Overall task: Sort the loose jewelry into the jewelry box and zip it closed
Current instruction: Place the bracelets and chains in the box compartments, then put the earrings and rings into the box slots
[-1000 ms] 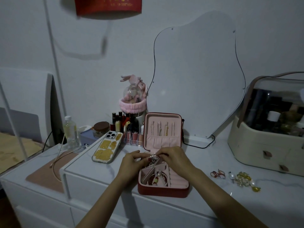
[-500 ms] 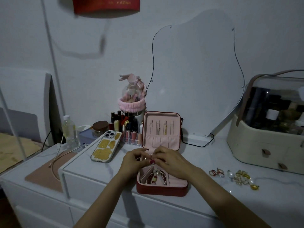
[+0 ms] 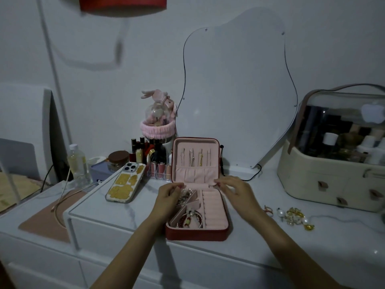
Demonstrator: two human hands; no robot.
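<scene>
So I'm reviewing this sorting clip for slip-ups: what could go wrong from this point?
1. The beaded piece under the left hand sits heaped in the jewelry box's back compartment; it may snag the divider or spill.
2. The loose jewelry on the dresser top lies apart from the box, so pieces could be overlooked before zipping.

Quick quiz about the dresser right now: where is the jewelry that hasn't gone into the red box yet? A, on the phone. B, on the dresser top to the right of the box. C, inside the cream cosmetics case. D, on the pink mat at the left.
B: the loose jewelry, rings, pearls and gold pieces, lies on the white dresser top to the right of the open jewelry box.
</scene>
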